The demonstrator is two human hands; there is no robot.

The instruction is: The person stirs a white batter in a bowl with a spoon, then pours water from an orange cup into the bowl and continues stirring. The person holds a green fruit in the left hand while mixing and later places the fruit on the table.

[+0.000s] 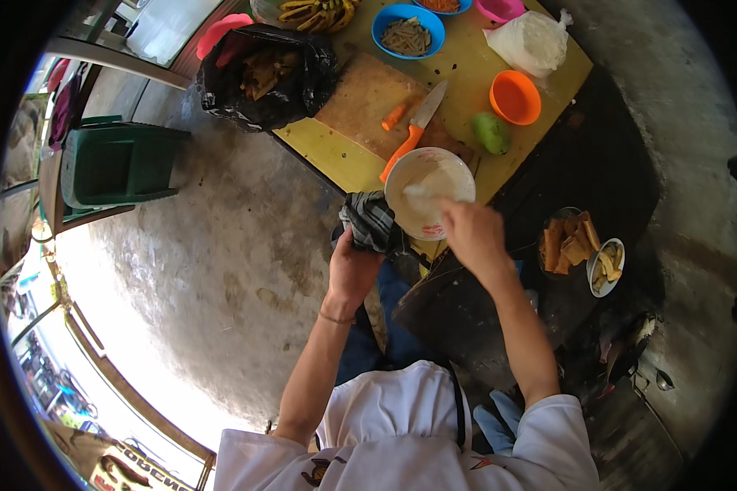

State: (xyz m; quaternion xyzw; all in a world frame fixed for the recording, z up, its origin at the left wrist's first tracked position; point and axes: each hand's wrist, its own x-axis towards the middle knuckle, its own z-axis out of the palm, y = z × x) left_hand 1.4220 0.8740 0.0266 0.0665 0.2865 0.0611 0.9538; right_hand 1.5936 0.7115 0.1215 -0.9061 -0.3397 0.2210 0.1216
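My left hand (355, 270) grips a bunched dark plaid cloth (368, 221) against the left side of a white bowl (467, 178). Inside the bowl is a pale, creamy mixture (414, 212). Over its right rim, my right hand (476, 236) is closed and blurred by motion. A whitish streak runs from its fingers into the mixture and looks like a utensil; blur hides its exact kind. Just beyond the bowl, an orange-handled kitchen knife (428, 105) lies across the edge of a wooden cutting board (359, 104), beside a piece of carrot (395, 116).
The yellow tabletop (460, 67) also holds a blue bowl of cut strips (436, 30), an orange bowl (516, 98), a green mango (491, 133), a bag of white powder (531, 46) and a black plastic bag (221, 80). Fried food (568, 245) sits right, on a dark surface.
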